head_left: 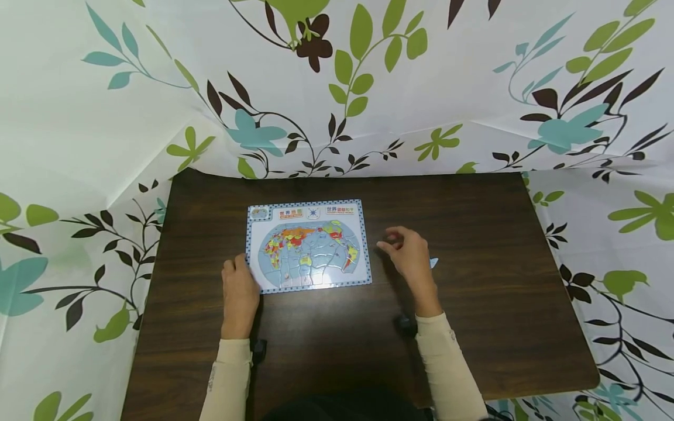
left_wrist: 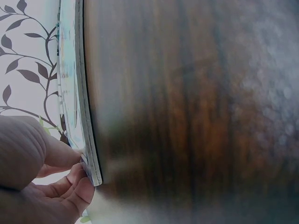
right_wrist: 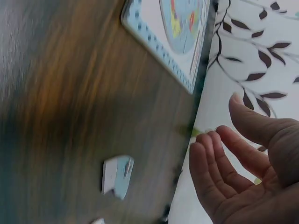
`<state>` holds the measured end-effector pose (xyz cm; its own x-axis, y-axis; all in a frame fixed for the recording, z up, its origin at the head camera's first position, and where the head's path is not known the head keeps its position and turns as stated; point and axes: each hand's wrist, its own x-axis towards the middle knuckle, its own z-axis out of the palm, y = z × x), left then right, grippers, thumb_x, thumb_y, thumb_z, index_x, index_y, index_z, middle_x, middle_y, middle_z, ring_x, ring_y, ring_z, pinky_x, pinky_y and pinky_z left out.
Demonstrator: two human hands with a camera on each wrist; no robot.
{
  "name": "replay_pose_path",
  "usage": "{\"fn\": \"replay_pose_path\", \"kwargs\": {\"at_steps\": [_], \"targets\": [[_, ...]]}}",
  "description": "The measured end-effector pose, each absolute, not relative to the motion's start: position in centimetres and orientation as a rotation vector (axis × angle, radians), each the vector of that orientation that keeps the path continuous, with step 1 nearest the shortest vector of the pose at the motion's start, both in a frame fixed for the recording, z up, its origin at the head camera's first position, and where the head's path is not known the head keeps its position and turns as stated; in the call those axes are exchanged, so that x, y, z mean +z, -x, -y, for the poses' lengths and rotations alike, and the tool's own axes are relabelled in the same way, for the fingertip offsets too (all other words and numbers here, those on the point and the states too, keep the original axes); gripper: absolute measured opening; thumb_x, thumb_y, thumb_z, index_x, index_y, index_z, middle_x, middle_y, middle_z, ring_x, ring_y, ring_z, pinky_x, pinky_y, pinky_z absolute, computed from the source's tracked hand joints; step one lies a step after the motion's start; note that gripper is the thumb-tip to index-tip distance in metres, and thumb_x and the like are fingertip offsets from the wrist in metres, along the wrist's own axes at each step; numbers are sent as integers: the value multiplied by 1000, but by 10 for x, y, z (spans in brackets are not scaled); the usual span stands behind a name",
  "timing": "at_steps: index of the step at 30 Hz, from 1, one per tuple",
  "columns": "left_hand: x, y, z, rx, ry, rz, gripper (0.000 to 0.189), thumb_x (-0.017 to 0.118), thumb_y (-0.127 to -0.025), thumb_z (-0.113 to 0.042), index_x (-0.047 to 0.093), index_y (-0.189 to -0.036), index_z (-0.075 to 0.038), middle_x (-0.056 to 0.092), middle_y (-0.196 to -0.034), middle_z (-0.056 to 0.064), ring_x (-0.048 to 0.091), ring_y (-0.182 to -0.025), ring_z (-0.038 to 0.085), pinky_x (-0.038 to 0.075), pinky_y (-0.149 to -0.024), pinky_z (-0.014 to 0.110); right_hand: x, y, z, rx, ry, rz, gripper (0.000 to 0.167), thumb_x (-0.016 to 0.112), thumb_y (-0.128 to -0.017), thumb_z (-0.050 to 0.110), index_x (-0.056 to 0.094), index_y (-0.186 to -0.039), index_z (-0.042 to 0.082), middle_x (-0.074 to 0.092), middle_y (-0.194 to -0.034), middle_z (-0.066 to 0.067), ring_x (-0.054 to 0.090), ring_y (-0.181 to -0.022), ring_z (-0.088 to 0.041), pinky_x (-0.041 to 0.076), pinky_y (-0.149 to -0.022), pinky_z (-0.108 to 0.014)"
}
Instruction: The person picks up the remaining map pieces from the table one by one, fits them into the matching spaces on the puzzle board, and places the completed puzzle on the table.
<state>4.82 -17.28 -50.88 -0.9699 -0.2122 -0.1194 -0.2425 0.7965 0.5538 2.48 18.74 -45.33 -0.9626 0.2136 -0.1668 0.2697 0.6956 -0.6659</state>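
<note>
A world-map jigsaw puzzle [head_left: 310, 251] lies on the brown table, its blue dotted border and coloured map facing up. At its near left corner my left hand [head_left: 240, 295] holds the edge. The left wrist view shows thumb and fingertips [left_wrist: 80, 191] pinching that corner of the thick board. To the right of the puzzle, my right hand [head_left: 408, 257] hovers with loosely bent fingers and nothing between them. A pale blue and white puzzle piece [right_wrist: 117, 177] lies on the table near this hand; in the head view the hand partly covers a blue piece [head_left: 434, 262].
Another small pale piece [right_wrist: 98, 221] is cut off at the bottom of the right wrist view. The dark wooden table [head_left: 500, 292] extends to the right and front. Leaf-patterned cloth [head_left: 389, 146] surrounds the table's back and sides.
</note>
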Motion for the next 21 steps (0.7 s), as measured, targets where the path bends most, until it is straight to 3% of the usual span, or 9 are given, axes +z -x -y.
{"fn": "replay_pose_path", "kwargs": {"at_steps": [4, 10, 21], "targets": [[-508, -48, 172, 921, 362, -2931, 43, 57, -101, 12, 48, -143, 15, 50, -127, 37, 51, -118, 53, 51, -97, 64, -454, -27, -201, -1031, -417, -2840, 50, 85, -93, 19, 70, -138, 4, 73, -130, -21, 71, -114, -39, 58, -91, -54], [-509, -48, 172, 921, 391, -2911, 41, 54, -105, 8, 48, -145, 14, 49, -129, 36, 50, -120, 51, 51, -99, 64, -460, -35, -215, -807, -401, -2856, 63, 85, -91, 12, 61, -147, -3, 58, -150, -32, 52, -140, -54, 48, -113, -63], [-509, -48, 173, 959, 397, -2897, 39, 51, -107, 5, 48, -146, 13, 48, -130, 34, 49, -120, 49, 50, -99, 64, -477, -45, -231, -613, -422, -2825, 67, 88, -89, 18, 62, -144, -8, 49, -156, -36, 46, -142, -59, 47, -112, -67]]}}
